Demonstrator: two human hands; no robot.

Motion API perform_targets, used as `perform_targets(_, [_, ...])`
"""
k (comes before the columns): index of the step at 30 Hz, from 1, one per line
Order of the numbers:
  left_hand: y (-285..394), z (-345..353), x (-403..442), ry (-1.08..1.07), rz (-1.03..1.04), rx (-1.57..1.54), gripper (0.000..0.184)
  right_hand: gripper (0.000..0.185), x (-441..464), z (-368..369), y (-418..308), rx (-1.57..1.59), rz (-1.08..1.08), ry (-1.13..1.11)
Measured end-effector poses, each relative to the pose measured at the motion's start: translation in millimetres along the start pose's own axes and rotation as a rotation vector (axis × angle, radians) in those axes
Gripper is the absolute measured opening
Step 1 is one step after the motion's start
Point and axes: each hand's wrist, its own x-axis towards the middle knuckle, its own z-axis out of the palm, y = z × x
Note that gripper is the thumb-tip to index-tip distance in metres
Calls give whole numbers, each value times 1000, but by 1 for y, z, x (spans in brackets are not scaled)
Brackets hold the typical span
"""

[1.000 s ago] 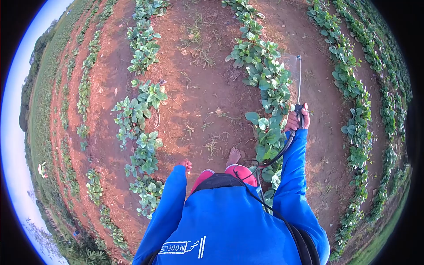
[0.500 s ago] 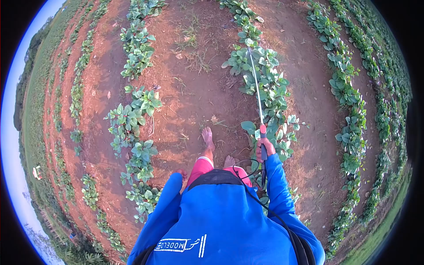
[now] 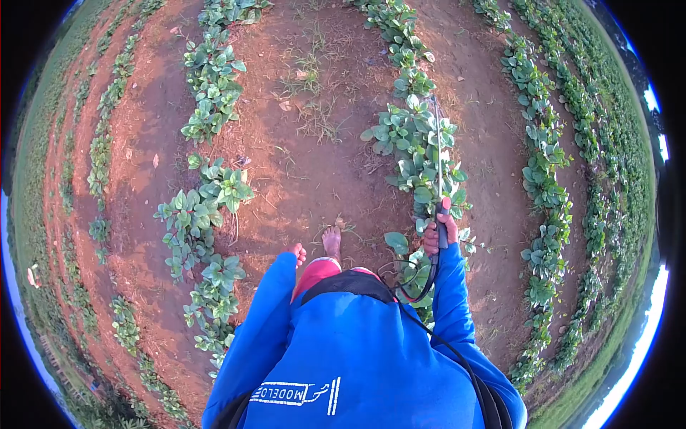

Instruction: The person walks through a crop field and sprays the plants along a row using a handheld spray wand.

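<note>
My right hand (image 3: 441,234) is wrapped around the dark grip of a sprayer wand (image 3: 439,154). The thin metal lance points forward over a row of leafy green plants (image 3: 407,139), its tip near their right edge. A red piece sits at the top of the grip, and a black hose (image 3: 420,294) curves from its lower end back toward my waist. On the other side, my left hand (image 3: 298,252) hangs near my thigh with fingers curled, and nothing shows in it. The blue sleeve covers that arm to the wrist.
Another plant row (image 3: 193,211) runs along my left, and more rows (image 3: 547,186) lie to the right. My bare foot (image 3: 331,242) is on the reddish soil path (image 3: 314,186) between rows. Grass tufts (image 3: 318,118) grow farther ahead on the path.
The wand has swung right, its tip shifting from the row's middle to its right edge. My left hand has moved forward and shows more. The view has tilted slightly.
</note>
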Motion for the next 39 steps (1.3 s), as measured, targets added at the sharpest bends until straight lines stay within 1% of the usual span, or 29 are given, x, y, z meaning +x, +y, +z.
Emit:
perform_targets(2, [11, -20, 1, -18, 74, -37, 37, 31, 10, 14, -24, 67, -41, -56])
perform_targets(4, [10, -44, 8, -40, 173, -107, 37, 33, 17, 37, -49, 47, -106, -95])
perform_targets(5, [12, -57, 12, -137, 175, -182, 37, 34, 23, 46, -61, 46, -111, -121])
perform_targets(8, [22, -75, 31, -16, 96, -108, 37, 33, 40, 73, -86, 60, -121, -195])
perform_targets(10, [35, -81, 38, -32, 39, -93, 39, 33, 51, 86, -93, 81, -102, -227])
perform_targets(11, [40, -84, 42, -39, 11, -87, 40, 34, 57, 83, -96, 121, -52, -305])
perform_targets(14, [61, -90, 48, -41, 64, -121, 40, 34, 68, 88, -97, 85, 1, -304])
perform_targets(17, [89, -87, 55, -38, 20, -183, 40, 34, 85, 91, -102, 110, 33, -264])
perform_targets(19, [101, -88, 64, 27, 61, -131, 41, 34, 106, 96, -118, 126, 60, -271])
perform_targets(20, [107, -89, 68, 59, 81, -104, 41, 34, 118, 99, -129, 121, 20, -246])
perform_targets(22, [130, -96, 73, 43, -66, -145, 37, 35, 144, 111, -159, 166, -16, -302])
perform_targets(23, [141, -101, 75, 36, -140, -164, 34, 35, 156, 116, -175, 196, -33, -288])
perform_targets(24, [152, -106, 76, 40, -159, -169, 32, 36, 169, 125, -192, 230, -70, -285])
perform_targets(26, [177, -116, 73, 49, -199, -177, 27, 35, 200, 136, -232, 265, -106, -393])
perform_targets(27, [189, -120, 71, 37, -227, -166, 25, 35, 214, 144, -252, 272, -119, -484])
perform_targets(28, [201, -126, 69, 26, -255, -156, 23, 36, 223, 158, -272, 293, -138, -441])
perform_targets(29, [217, -134, 68, 17, -278, -144, 22, 36, 233, 169, -293, 303, -150, -455])
perform_targets(32, [269, -148, 64, 62, -223, -119, 22, 37, 266, 196, -353, 333, -168, -560])
perform_targets(35, [331, -161, 82, 97, -271, -161, 22, 37, 291, 219, -393, 335, -192, -562])
perform_targets(36, [349, -162, 84, 91, -166, -178, 22, 37, 298, 224, -399, 344, -196, -551])
perform_targets(37, [371, -161, 82, 85, -58, -198, 29, 37, 305, 226, -404, 350, -177, -559])
perform_targets(39, [416, -154, 75, 185, 29, -254, 30, 36, 310, 231, -403, 347, -157, -534])
